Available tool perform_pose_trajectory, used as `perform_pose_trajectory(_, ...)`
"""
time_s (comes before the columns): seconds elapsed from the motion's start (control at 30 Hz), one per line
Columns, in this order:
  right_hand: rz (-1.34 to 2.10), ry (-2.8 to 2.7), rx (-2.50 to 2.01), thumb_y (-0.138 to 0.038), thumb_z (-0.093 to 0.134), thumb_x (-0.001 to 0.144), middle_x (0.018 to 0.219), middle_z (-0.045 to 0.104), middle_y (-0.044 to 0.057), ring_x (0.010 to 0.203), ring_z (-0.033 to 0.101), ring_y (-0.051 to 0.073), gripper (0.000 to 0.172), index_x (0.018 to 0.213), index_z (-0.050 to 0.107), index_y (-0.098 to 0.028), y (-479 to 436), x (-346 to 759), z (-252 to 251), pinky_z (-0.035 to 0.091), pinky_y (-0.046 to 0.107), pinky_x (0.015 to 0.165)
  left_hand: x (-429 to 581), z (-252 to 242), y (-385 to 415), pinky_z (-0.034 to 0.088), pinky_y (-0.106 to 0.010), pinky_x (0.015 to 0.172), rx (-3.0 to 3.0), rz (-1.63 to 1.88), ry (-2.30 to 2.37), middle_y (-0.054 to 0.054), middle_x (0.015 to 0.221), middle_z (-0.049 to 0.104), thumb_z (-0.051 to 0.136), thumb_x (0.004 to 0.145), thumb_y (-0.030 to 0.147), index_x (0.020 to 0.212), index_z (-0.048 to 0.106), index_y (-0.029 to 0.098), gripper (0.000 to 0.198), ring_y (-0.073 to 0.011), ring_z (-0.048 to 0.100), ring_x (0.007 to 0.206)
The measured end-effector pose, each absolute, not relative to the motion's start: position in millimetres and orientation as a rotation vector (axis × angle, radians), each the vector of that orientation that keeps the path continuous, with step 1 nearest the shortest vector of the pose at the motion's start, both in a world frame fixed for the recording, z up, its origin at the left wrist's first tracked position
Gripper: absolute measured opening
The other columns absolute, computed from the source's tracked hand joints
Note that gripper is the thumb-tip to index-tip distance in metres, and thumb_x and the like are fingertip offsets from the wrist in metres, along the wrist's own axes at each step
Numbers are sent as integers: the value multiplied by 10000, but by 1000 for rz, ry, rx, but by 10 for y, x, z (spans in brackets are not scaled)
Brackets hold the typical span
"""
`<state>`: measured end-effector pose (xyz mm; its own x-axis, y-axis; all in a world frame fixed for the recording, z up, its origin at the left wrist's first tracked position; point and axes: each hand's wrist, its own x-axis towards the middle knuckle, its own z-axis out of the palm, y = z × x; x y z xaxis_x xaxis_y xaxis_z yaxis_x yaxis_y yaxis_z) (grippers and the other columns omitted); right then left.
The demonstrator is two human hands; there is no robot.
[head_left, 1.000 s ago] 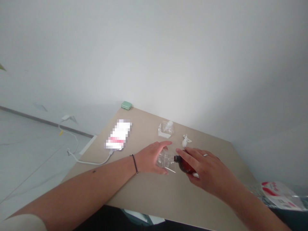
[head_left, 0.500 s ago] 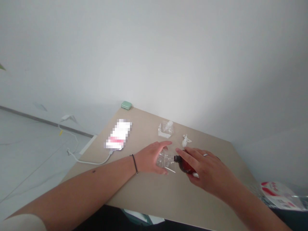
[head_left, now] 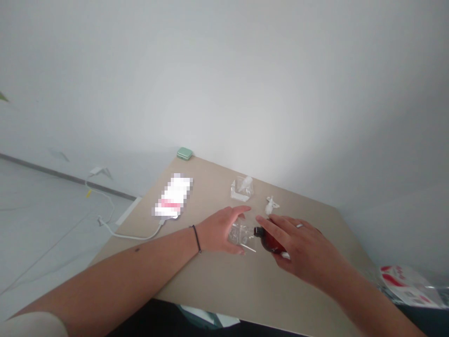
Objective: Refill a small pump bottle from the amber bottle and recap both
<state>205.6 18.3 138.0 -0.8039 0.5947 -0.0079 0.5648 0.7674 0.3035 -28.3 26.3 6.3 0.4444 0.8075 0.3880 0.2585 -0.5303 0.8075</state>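
Observation:
My left hand (head_left: 220, 230) spreads around a clear plastic packet (head_left: 240, 232), with the fingers above it and the thumb below. A thin white stick (head_left: 248, 248) pokes out from under the packet. My right hand (head_left: 301, 248) lies over an amber glass bottle (head_left: 271, 242) on its side, its black neck (head_left: 258, 231) pointing at the packet. The fingers cover the top of the bottle. Just beyond the hands lie a white plastic piece (head_left: 270, 206) and a clear plastic cube-shaped pack (head_left: 242, 189).
The beige tabletop (head_left: 224, 281) has a pixelated phone (head_left: 172, 196) on it, with a white charging cable (head_left: 133, 237) running off the left edge to the floor. A green tin (head_left: 184, 153) sits at the far corner against the wall. A printed plastic bag (head_left: 409, 286) lies beyond the right edge.

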Motion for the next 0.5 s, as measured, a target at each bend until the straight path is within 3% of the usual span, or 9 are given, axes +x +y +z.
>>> perform_pose_trajectory(0.5, 452, 2859, 922, -130, 641, 720, 1288, 673, 92, 1047, 693, 285, 828, 1491, 399, -311, 184, 2037, 1388, 563, 436, 842, -277, 46, 270, 465, -545, 1028, 2035, 1042, 902, -150, 1252, 598, 881, 617, 484, 1499, 308, 192, 1091, -329, 603, 1120)
